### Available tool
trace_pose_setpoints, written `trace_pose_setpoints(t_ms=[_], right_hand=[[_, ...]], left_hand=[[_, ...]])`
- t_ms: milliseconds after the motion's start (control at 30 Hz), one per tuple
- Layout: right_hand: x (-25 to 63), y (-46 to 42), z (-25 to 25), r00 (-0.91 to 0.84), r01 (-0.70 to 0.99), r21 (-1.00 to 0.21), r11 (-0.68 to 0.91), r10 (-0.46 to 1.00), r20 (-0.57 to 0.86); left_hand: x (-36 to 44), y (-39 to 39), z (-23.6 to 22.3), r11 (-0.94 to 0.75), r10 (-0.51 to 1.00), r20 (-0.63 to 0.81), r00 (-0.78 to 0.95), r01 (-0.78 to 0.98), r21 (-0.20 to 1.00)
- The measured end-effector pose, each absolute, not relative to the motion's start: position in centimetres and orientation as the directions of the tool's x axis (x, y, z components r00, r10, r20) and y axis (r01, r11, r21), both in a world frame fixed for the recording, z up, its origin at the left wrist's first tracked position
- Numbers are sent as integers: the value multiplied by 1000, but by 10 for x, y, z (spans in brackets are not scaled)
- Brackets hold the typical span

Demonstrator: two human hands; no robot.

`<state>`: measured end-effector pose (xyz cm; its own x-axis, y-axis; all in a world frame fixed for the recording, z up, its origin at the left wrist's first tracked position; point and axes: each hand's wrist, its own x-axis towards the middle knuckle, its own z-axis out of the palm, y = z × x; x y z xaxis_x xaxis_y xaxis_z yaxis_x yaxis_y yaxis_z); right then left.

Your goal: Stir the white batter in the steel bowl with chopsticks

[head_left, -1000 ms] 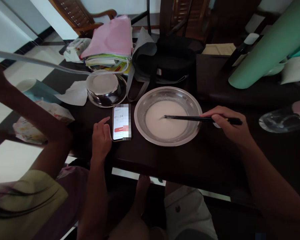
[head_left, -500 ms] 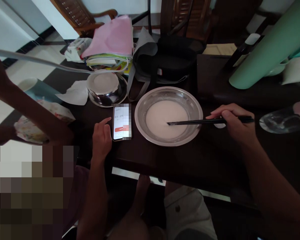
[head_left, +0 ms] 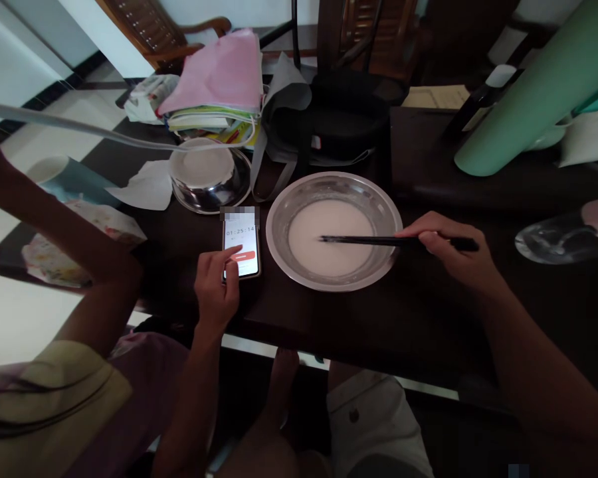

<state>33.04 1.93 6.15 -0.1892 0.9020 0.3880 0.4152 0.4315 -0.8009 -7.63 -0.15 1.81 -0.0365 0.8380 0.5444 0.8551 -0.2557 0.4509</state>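
A wide metal basin (head_left: 383, 265) with a milky white liquid (head_left: 329, 259) in it stands on the dark table in front of me. My right hand (head_left: 448, 249) grips a pair of dark chopsticks (head_left: 379, 241) from the right, and their tips dip into the liquid near the middle. Left of the basin lies a phone (head_left: 249, 265), its lit screen showing timer digits and an orange button. Over its lower part is my left hand (head_left: 218, 282), index finger stretched out across the screen near the button. Whether the fingertip touches the glass I cannot tell.
An upturned metal bowl (head_left: 206, 189) sits behind the phone, with a paper sheet (head_left: 147, 186) beside it. Books under a pink folder (head_left: 219, 73) and a dark bag (head_left: 329, 113) stand farther back. A green cylinder (head_left: 518, 113) leans at right. Another person's arm (head_left: 60, 219) rests at left.
My left hand has moved right, from beside the phone to over its screen. The chopsticks and my right hand have shifted left, with the tips still in the liquid.
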Motion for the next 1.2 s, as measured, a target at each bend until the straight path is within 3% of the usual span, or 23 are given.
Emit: trace_pose_setpoints(t_ms=[200,333,433,533,667,867,1033,1200], right_hand=[[331,19,62,-16,372,-837,401,904,426],[331,19,63,-153,367,-830,419,908,391],[332,19,62,-86,391,-825,407,909,407],[332,19,61,-32,327,-860,392,914,404],[331,19,62,-156,332,-840,429,903,400],[331,18,63,-28,328,-856,401,909,415],[328,19,60,-160,402,-799,447,893,420],[330,20,59,12,356,-845,400,902,432]], left_hand=[[-103,1,18,-212,847,530,-35,893,398],[-133,6,10,-226,923,383,17,831,508],[-144,9,4,-204,965,257,53,765,610],[-144,11,3,-209,974,196,113,785,583],[-141,13,6,-218,972,190,136,820,530],[-140,13,7,-215,974,181,140,833,511],[-133,26,6,-94,979,204,-7,871,482],[-124,48,7,-60,958,276,-81,882,467]])
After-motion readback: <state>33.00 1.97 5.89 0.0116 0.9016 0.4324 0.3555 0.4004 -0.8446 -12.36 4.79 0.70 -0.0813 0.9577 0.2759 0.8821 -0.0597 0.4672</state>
